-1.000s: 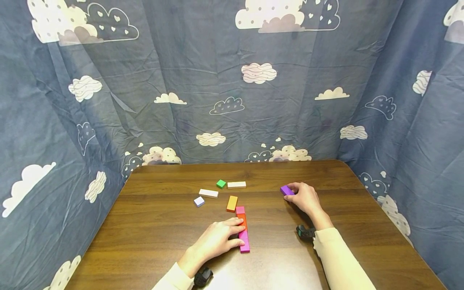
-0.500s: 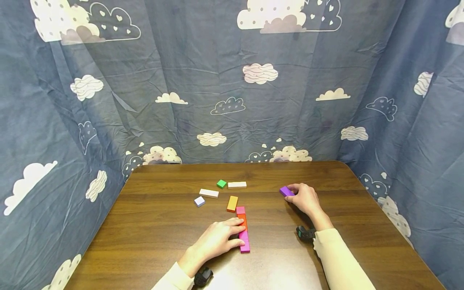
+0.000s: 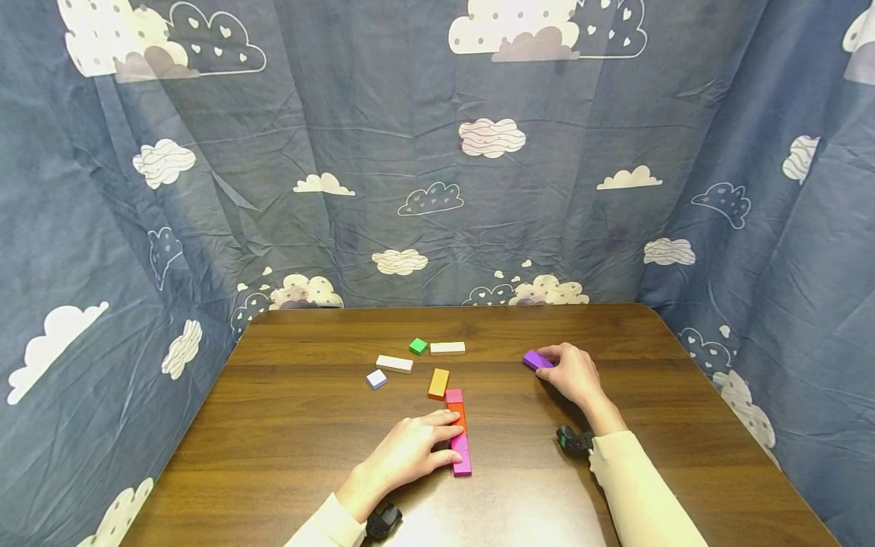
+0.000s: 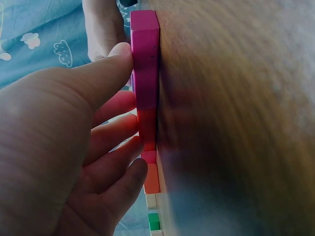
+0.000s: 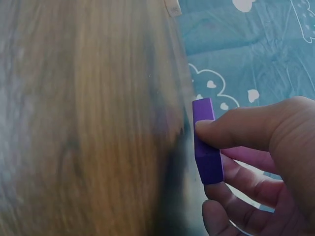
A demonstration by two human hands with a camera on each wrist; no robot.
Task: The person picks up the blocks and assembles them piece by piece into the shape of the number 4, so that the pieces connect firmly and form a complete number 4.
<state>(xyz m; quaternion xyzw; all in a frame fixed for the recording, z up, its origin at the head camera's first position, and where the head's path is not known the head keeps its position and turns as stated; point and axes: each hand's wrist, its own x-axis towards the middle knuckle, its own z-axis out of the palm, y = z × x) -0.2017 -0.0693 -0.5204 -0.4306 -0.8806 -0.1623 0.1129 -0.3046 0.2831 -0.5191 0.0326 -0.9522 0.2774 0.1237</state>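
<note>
My left hand (image 3: 410,450) lies over a row of blocks on the table, fingertips on the red block (image 3: 459,410) and thumb tip on the magenta block (image 4: 145,64). Its fingers are extended and not wrapped round anything. At the far end of this row is a small pink block (image 3: 454,396). Over on the right, my right hand (image 3: 576,374) pinches a purple block (image 3: 536,360) between thumb and fingers. The right wrist view shows the thumb against one face of the purple block, just above the table surface; whether it touches the wood I cannot tell.
Beyond the row lies an orange block (image 3: 439,384). Behind it are a green block (image 3: 418,346), two long white blocks, one left (image 3: 394,365) and one right (image 3: 447,349), and a small pale blue block (image 3: 377,379). A cloud-patterned curtain (image 3: 362,228) surrounds the wooden table (image 3: 294,456).
The purple block in my right hand has shifted slightly left. My left hand has stayed on the row of blocks.
</note>
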